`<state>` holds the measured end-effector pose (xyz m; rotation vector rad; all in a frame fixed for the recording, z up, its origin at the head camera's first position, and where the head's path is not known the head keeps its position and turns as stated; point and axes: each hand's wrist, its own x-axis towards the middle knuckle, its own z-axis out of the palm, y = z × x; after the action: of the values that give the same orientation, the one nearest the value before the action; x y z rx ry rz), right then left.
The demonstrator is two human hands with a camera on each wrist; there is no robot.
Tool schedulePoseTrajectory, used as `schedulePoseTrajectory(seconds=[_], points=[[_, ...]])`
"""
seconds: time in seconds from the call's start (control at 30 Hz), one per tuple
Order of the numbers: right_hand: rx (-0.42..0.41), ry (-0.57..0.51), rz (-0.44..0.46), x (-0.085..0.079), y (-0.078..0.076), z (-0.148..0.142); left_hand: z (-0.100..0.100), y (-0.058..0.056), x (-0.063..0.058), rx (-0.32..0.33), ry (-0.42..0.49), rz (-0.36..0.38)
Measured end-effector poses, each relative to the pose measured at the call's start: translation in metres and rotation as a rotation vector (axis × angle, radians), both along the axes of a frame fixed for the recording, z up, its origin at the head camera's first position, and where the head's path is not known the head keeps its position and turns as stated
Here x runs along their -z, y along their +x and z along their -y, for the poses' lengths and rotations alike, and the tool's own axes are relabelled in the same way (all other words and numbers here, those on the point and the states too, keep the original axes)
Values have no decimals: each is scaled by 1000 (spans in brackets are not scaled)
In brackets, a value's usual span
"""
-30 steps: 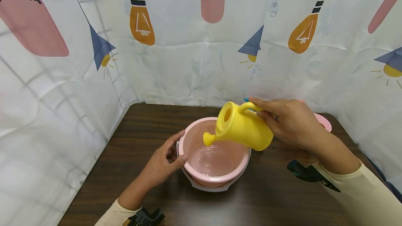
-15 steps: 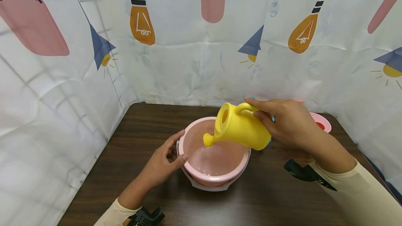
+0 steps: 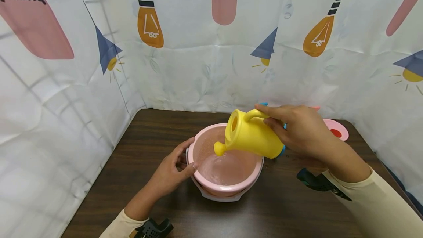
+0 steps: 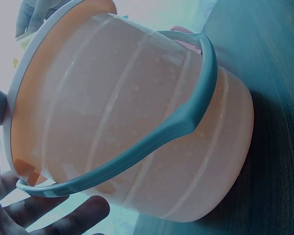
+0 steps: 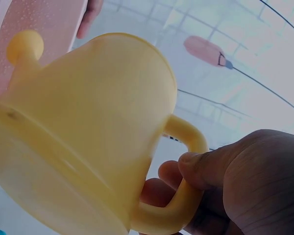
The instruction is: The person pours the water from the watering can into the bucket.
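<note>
The bucket [image 3: 228, 187] stands on the table [image 3: 155, 135], with the left hand [image 3: 172, 167] at its left rim. Over its right side hangs the watering can [image 3: 256, 139], right hand [image 3: 299, 127] on the handle [image 3: 253, 114]. Behind that hand, a dish [image 3: 334, 124] sits near the table's far right corner.

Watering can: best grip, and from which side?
I'd take the looped handle from the person's right, where the right hand grips it. The can tilts spout-down over the bucket; the handle sits opposite the spout, so hands there should stay clear of pouring.
</note>
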<state>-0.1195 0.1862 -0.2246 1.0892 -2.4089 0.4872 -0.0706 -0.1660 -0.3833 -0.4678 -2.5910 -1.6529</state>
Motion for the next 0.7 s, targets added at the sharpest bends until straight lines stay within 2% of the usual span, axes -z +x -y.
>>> schedulePoseTrajectory(seconds=[0.7], points=[[-9,-1,-1,0,0,4,0,0,0,-4,-1,-5]])
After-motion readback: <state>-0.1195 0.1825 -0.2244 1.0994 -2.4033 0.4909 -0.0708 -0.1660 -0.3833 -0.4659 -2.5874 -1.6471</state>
